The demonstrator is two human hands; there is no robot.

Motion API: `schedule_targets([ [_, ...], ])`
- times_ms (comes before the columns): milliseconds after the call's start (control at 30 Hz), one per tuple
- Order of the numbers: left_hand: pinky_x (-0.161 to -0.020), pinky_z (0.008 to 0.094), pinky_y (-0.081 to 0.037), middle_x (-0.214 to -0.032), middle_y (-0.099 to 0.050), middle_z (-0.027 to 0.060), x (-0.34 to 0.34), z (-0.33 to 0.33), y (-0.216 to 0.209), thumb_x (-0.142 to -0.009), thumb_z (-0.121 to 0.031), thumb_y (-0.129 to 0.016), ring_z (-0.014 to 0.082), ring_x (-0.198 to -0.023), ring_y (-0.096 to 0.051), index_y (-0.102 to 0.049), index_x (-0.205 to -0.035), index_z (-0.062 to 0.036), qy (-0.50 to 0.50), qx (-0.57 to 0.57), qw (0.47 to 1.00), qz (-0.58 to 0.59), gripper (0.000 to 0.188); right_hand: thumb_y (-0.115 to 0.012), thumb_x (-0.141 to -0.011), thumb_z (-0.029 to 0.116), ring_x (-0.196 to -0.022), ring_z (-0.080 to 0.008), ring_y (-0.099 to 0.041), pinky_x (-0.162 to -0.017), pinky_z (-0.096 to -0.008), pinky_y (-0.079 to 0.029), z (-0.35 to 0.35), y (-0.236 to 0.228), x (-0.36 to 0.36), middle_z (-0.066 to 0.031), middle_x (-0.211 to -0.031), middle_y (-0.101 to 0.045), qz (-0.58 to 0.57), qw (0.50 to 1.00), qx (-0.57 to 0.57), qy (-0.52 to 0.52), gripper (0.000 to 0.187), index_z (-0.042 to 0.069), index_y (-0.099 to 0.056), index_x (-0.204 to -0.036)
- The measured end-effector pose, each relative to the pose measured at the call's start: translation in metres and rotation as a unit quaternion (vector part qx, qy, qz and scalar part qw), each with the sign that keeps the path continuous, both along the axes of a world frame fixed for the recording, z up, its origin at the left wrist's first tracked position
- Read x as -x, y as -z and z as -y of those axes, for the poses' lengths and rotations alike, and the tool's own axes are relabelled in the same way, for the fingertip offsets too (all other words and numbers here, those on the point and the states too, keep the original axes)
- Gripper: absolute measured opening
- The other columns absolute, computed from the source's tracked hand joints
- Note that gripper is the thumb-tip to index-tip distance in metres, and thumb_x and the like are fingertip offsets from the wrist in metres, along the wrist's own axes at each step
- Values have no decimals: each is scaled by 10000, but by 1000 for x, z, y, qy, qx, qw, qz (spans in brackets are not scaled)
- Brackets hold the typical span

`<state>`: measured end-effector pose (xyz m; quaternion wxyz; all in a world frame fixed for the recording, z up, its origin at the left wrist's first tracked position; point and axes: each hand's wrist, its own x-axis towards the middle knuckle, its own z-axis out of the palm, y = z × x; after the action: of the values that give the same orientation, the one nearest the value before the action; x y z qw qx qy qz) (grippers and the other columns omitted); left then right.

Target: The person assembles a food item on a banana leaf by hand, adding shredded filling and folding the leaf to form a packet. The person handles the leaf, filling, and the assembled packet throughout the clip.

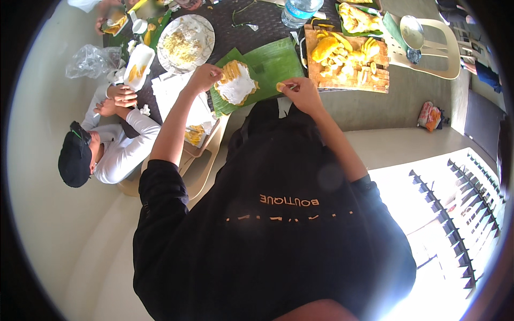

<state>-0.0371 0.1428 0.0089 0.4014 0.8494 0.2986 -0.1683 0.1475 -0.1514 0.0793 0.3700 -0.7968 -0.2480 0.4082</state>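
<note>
On a green banana leaf [276,63] in front of me lies a white-topped piece of food [237,88], with yellow fruit slices laid along its far left side and a yellowish rim. My left hand [204,79] is at its left edge, fingertips pinched together by the slices. What those fingers hold, if anything, I cannot make out. To the right of the leaf, my right hand [303,95] pinches a small yellow fruit slice [280,86]. Beyond that hand is a wooden cutting board [381,80] covered with cut yellow fruit [342,53].
A marbled plate [209,37] with crumbly food stands at the far left. A water bottle [301,12] is at the back. A co-worker [120,144] in white sleeves sits on my left, near a white tray [140,58]. A metal bowl [412,32] rests on a chair [443,53] at right.
</note>
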Motion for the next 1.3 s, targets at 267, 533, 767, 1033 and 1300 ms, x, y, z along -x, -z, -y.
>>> schedule_targets([
  [267,-664,336,-513,-871,-712,113,-1,5,-8,-857,-209,-698,195,-700,-640,-725,-1011,-50,57,-25,998,5,224,-714,-826,293,-749,-215,-693,-710,-336,-538,-3,4,-1,-121,-838,-719,5,1000,-18,3,300,21,-722,-952],
  [533,-668,346,-515,-879,-712,119,-2,1,-8,-851,-196,-701,212,-725,-657,-724,-1007,-51,60,-22,998,4,215,-710,-819,265,-757,-209,-695,-717,-341,-541,-6,11,8,-118,-838,-720,2,1000,-19,11,275,24,-724,-951],
  [767,-695,345,-517,-884,-709,130,-1,-5,-4,-841,-199,-702,216,-746,-665,-724,-990,-38,60,-22,998,15,220,-710,-817,250,-742,-200,-695,-709,-330,-542,-12,7,17,-120,-826,-719,0,1000,-7,24,268,16,-726,-948],
  [1033,-708,347,-519,-866,-706,137,-5,-6,-5,-827,-218,-710,235,-769,-673,-730,-977,-41,92,-33,995,34,233,-719,-815,261,-738,-198,-693,-710,-330,-542,-19,9,22,-116,-805,-716,1,1000,-12,20,277,16,-726,-947],
  [1300,-718,345,-518,-854,-709,124,-6,-3,-7,-818,-209,-719,228,-778,-676,-730,-973,-43,72,-27,997,17,227,-721,-815,267,-746,-196,-695,-715,-328,-542,-23,5,27,-112,-813,-719,8,1000,-4,18,281,20,-727,-947],
])
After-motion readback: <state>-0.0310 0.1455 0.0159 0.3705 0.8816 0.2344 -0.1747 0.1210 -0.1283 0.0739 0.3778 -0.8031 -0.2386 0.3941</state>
